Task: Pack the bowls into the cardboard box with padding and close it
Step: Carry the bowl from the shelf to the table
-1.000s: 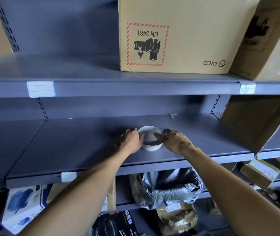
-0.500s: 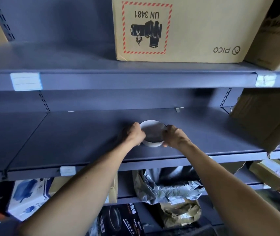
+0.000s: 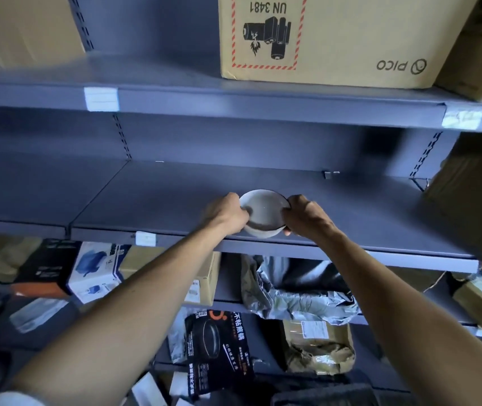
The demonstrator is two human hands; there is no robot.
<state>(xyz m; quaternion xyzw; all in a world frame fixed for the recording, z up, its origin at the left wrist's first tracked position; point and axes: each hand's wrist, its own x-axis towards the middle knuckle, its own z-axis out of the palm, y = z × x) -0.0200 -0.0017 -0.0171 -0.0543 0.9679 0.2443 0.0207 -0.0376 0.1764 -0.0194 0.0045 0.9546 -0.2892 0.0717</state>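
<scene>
- The white round ceramic bowl is at the front edge of the grey-blue metal shelf. We cannot tell whether it rests there or is just clear of it, nor whether more bowls nest beneath.
- The left hand and right hand clamp it from opposite sides, fingers curled at the rim. We judge this two-sided hold suits breakable ware taken at arm's reach.
- A tan cardboard carton with a red-hatched UN 3481 label stands on the tier above.
- A brown cardboard sheet leans well to the right, apart from the hands.
- Below lie a crumpled grey plastic bag and a black printed pan box. Nothing blocks the way out toward us.
- We cannot tell which box is meant for packing.
</scene>
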